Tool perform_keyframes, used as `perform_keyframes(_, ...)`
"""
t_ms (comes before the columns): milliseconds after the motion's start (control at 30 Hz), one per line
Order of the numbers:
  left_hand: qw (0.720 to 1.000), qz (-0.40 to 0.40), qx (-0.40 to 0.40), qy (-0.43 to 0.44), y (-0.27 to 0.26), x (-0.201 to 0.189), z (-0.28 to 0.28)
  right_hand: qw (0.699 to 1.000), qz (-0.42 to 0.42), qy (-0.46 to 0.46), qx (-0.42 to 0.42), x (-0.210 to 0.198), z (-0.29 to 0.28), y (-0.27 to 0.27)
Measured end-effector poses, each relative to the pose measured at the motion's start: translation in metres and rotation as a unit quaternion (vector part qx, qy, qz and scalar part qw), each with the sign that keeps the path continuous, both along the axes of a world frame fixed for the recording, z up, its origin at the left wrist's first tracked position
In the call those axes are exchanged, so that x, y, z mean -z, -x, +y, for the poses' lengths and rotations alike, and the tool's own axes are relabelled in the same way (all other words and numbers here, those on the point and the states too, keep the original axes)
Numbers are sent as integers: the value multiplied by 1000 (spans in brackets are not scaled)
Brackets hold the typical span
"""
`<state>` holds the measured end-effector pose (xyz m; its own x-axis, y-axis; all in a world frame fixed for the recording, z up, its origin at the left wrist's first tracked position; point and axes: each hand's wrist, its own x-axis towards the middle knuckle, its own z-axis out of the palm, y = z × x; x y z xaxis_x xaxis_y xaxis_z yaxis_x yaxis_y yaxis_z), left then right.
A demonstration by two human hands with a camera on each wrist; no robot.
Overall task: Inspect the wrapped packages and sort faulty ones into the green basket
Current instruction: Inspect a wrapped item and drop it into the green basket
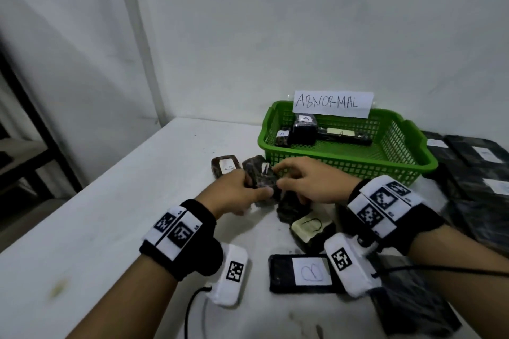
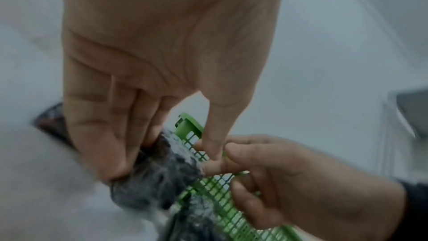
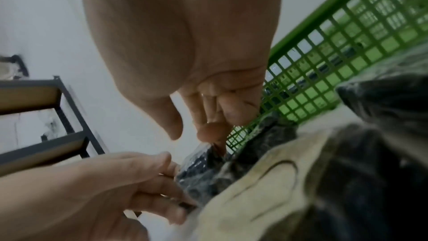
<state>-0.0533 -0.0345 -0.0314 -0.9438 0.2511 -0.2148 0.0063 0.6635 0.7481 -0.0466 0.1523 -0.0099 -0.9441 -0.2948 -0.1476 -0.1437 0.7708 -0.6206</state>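
At the bottom centre of the head view we see a flat black package with a white label, lying on the white table. Above it sits a lumpy package with a cream label, wrapped in crinkled clear film. To the left of these the tabletop lies bare out to its left edge; the right side of the frame is crowded with flat dark packages.

At mid-frame we find the held package, a small dark block in glossy, wrinkled film bearing a white label. The left hand grips its left end, fingers and thumb curled round it. The right hand meets it from the right with curled fingers; in the wrist views its fingertips pinch the film. The block's long axis runs from lower right toward upper left of the frame. Just beyond it, another labelled package rests on the table.

Farther back, in the upper right, stands the green basket, rigid plastic with lattice walls, its near wall just behind the hands. It holds three dark packages and carries a paper sign reading "ABNORMAL". White walls close the table's far edge.
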Motion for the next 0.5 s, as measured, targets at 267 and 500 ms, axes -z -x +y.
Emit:
perform_keyframes(267,976,87,-68,-190,-18,-6,-23,970,66,234,17,-23,0,-21)
perform_keyframes(500,953,-5,-18,-303,-22,-24,-52,983,161,78,-41,-11,3,-27)
